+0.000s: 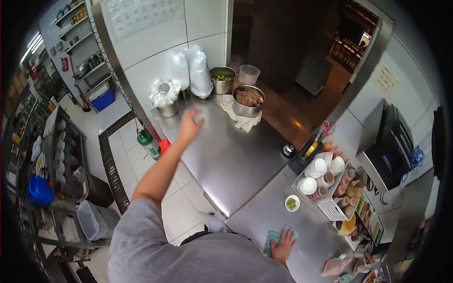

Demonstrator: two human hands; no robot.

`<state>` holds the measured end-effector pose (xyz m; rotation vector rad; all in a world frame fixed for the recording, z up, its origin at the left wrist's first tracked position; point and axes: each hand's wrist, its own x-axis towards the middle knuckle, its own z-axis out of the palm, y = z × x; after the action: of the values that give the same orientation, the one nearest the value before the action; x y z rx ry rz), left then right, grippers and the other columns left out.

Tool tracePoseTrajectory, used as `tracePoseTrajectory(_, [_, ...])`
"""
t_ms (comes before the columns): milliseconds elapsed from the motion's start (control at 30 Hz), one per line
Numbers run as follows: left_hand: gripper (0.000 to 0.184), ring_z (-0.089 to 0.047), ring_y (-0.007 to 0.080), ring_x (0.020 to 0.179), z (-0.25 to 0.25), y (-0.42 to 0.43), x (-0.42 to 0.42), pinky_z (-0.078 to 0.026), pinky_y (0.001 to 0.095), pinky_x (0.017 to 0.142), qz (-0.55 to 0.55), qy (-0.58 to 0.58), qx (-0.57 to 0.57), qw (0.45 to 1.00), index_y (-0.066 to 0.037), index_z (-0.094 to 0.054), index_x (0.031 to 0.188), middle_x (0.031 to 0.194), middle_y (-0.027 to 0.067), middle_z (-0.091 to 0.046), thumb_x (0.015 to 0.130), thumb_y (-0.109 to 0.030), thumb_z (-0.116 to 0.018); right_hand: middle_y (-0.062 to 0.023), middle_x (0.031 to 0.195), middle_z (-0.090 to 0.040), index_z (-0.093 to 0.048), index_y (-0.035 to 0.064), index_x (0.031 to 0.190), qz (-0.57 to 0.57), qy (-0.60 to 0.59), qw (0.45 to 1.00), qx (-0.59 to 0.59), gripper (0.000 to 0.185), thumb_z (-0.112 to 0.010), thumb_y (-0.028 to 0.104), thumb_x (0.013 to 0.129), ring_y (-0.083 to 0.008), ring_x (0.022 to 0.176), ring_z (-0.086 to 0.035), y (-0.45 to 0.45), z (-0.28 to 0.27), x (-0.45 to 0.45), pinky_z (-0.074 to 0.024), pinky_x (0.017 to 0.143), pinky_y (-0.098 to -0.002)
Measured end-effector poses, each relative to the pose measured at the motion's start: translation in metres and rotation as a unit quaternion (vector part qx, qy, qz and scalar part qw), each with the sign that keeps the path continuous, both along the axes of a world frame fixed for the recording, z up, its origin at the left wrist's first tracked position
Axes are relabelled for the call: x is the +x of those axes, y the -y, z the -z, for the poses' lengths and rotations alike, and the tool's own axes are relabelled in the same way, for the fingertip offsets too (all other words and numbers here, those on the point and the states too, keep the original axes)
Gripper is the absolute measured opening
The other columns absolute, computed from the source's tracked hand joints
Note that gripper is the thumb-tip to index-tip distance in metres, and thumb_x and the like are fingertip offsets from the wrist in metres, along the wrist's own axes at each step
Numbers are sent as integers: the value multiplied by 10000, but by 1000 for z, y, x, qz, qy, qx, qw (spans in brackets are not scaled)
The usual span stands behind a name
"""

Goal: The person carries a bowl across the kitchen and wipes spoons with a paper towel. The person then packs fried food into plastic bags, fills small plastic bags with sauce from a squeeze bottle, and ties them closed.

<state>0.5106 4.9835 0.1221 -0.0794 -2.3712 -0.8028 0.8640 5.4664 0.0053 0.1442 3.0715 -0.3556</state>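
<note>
My left hand (pixel 190 125) is stretched out over the far left part of the steel counter (pixel 226 151), slightly blurred, fingers apart and nothing in it. The nearest things to it are a steel pot (pixel 168 108) with crumpled plastic on top and a tall plastic-wrapped stack (pixel 200 73). My right hand (pixel 284 246) lies flat with spread fingers on a green cloth (pixel 273 237), pressing it to the near counter. Beyond that hand stands a small white bowl (pixel 292 203) with chopped greens in it.
A pot of shredded brown food (pixel 248 100) rests on a white cloth (pixel 246 122). Beside it are a pot of green pieces (pixel 222 79) and a clear tub (pixel 249 74). A white basket (pixel 333 210) of cups and bottles lines the right side, near a black machine (pixel 394 146).
</note>
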Motion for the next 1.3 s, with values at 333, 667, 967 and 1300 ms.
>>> tracePoseTrajectory(333, [521, -435, 373, 1194, -117, 140, -217, -430, 444, 938, -230, -31, -61, 971, -117, -514, 1259, 1295, 209, -454, 773, -184, -688, -209, 1466, -273, -377, 24, 1368, 72, 31, 997, 1, 778, -590, 401, 722, -397, 1372, -195, 7, 11, -12, -72, 1093, -595])
tracePoseTrajectory(667, [220, -592, 352, 892, -261, 173, -255, -463, 440, 756, -187, -475, 139, 849, -48, -581, 899, 903, 175, -618, 852, -263, -603, -148, 1472, -301, -306, 50, 1425, 49, -11, 995, 89, 688, -559, 229, 811, -348, 1369, -257, 21, 15, -17, -163, 1088, -586])
tracePoseTrajectory(967, [294, -631, 348, 863, -121, 206, -302, -495, 428, 749, -178, 28, -199, 963, -141, -680, 1001, 827, 176, -660, 813, -359, -622, -179, 1504, -201, -236, 95, 1459, 88, 21, 996, 22, 714, -562, 245, 842, -343, 1405, -133, 27, 4, -22, -86, 1121, -552])
tracePoseTrajectory(1300, [211, -423, 103, 549, -277, 40, -193, -374, 263, 522, 240, -249, 523, 779, -92, -530, 818, 668, -4, -471, 943, -251, -471, -234, 1423, -291, -381, 23, 1318, 126, 69, 990, 12, 707, -646, 321, 735, -424, 1323, -246, 27, -21, -37, -156, 1047, -631])
